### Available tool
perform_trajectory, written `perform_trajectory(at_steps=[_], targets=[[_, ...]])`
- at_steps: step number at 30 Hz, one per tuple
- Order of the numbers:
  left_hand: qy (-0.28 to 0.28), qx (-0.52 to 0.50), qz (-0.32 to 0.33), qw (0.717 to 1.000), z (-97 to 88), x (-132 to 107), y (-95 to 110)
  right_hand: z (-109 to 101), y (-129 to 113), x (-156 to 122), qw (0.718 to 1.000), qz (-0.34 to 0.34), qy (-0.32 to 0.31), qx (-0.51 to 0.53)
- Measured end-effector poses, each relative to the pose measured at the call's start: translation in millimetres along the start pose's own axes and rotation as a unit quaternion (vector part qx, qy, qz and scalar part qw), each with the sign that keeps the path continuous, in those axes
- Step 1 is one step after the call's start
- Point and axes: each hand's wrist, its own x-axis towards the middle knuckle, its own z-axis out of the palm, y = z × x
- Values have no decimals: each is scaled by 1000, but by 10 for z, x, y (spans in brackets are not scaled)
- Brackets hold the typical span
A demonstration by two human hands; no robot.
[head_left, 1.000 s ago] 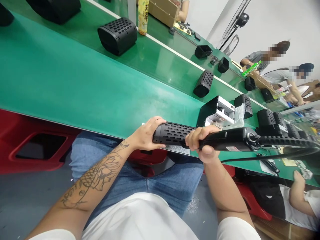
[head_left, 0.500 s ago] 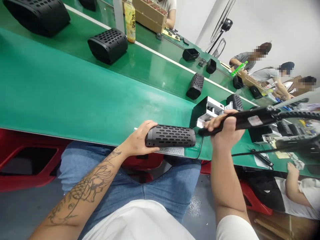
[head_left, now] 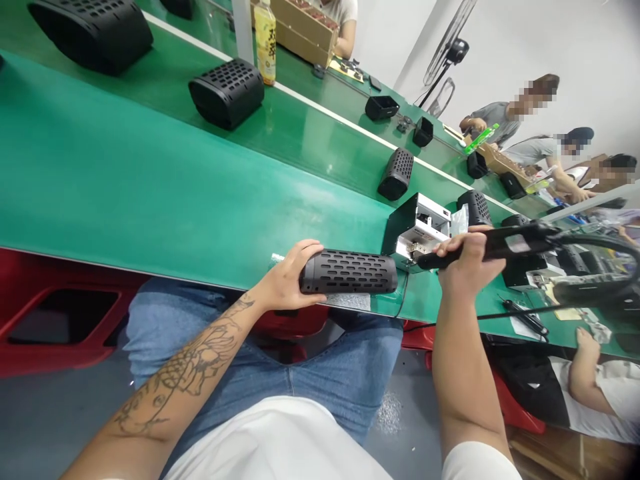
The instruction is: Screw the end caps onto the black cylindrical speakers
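A casing (head_left: 350, 273) lies at the near edge of the desk (head_left: 175, 193), between the left hand (head_left: 287, 279) and the tool (head_left: 505, 244) in the right hand (head_left: 467, 263). Behind stands a machine (head_left: 399, 227); farther back, left, a bottle (head_left: 266, 47).

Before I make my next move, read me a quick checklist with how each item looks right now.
1. Left hand steadying the perforated black casing: ok, fingers and thumb are around its left end.
2. Right hand holding the black handheld tool: ok, its fingers are wrapped around the tool.
3. Tool apart from the casing: ok, a gap shows between its tip and the casing's right end.
4. Tool tip touching the black-and-white machine: cannot tell, they overlap in this view.
5. Casing resting fully on the green bench: cannot tell from this angle.
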Motion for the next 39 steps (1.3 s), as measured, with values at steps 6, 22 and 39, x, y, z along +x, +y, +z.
perform_trajectory(at_steps=[6, 22, 39], targets=[[-5, -8, -7, 1000, 2, -15, -18, 717, -526, -641, 967, -41, -179, 177], [-2, 0, -20, 1000, 88, 13, -21, 1212, 4, -1087, 906, 112, -376, 160], [-13, 23, -31, 999, 63, 37, 12, 1299, 111, -1137, 875, 126, -432, 179]])
